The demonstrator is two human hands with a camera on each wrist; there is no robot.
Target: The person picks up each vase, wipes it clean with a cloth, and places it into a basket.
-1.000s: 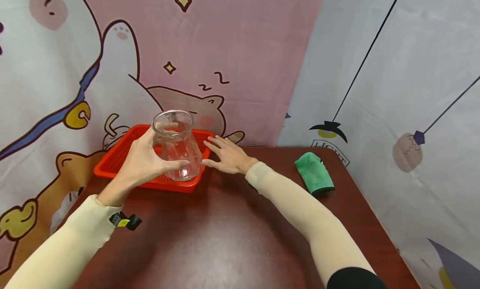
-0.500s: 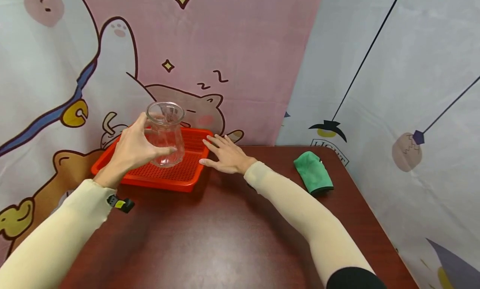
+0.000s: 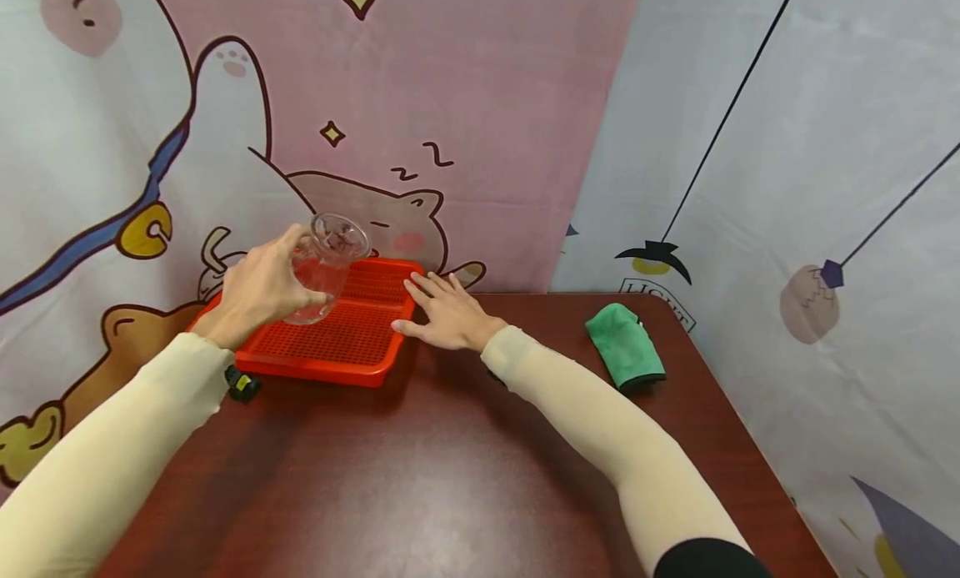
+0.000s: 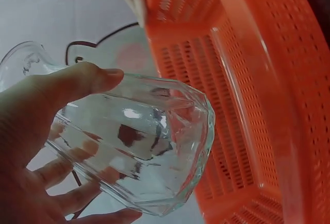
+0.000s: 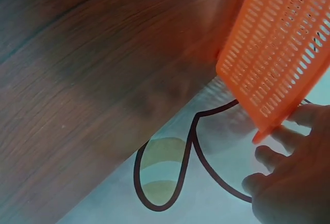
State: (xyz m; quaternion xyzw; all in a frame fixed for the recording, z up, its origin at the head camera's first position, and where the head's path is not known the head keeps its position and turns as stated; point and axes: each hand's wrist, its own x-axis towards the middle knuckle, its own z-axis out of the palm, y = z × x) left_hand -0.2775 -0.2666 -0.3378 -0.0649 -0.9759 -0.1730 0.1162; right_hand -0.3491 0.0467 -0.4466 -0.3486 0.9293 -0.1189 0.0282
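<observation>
My left hand (image 3: 262, 288) grips a clear glass vase (image 3: 327, 271) round its body, thumb on one side and fingers on the other. Its flared mouth leans to the right in the head view, and the left wrist view shows a faceted base (image 4: 198, 147). The vase is held up over a red perforated plastic basket (image 3: 315, 369). With fingers extended, my right hand (image 3: 447, 313) rests at the basket's right rim. In the right wrist view its fingertips lie at the corner of the perforated wall (image 5: 273, 59).
A folded green cloth (image 3: 625, 343) with a dark edge lies toward the right back of the brown table (image 3: 465, 469). Cartoon-printed curtains (image 3: 495, 128) rise behind the table and along its right side.
The left hand has carried the vase leftward and farther over the basket, and the vase has gone from nearly upright to tilted. My right hand stays at the basket's rim.
</observation>
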